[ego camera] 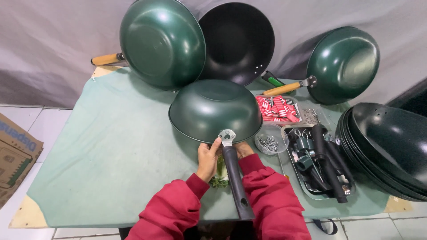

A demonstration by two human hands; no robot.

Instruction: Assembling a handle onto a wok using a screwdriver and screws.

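Note:
A dark green wok (213, 109) lies upside down on the green-covered table (111, 146), right in front of me. A black handle (235, 182) with a silver bracket sits against its near rim. My left hand (208, 160) grips the rim and the bracket just left of the handle. My right hand (243, 149) is tucked under the rim to the right of the handle, mostly hidden. Both sleeves are red. A green and white item (219, 175) lies under my wrists.
Three more woks lean against the grey backdrop: green (162, 42), black (238, 42), green (344, 64). A stack of black woks (387, 149) sits at right. A tray of black handles (322, 169), a screw tub (269, 142) and red packets (278, 109) lie between. A cardboard box (13, 155) is on the floor.

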